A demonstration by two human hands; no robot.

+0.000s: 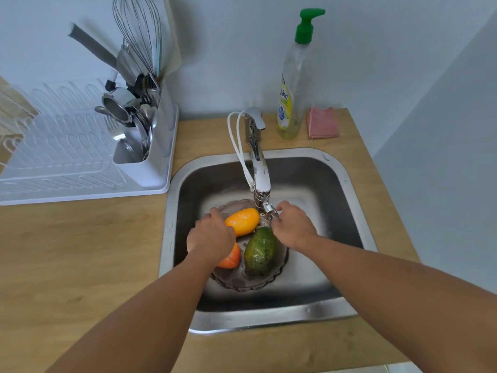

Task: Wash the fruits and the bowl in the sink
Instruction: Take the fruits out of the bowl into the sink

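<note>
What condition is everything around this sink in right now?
Bowl: in the sink, holding three fruits.
Orange fruit: wet, held by left hand.
Green fruit: lying in bowl.
Red-orange fruit: partly hidden.
Right hand: at faucet tip.
Soap bottle: upright, nearly empty.

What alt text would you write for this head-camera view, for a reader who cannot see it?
Both hands reach into a steel sink, left hand on a yellow-orange mango, right hand at the faucet tip, over a translucent bowl also holding a green mango and a red-orange fruit. Behind stand a dish rack, soap bottle and pink sponge.
</note>
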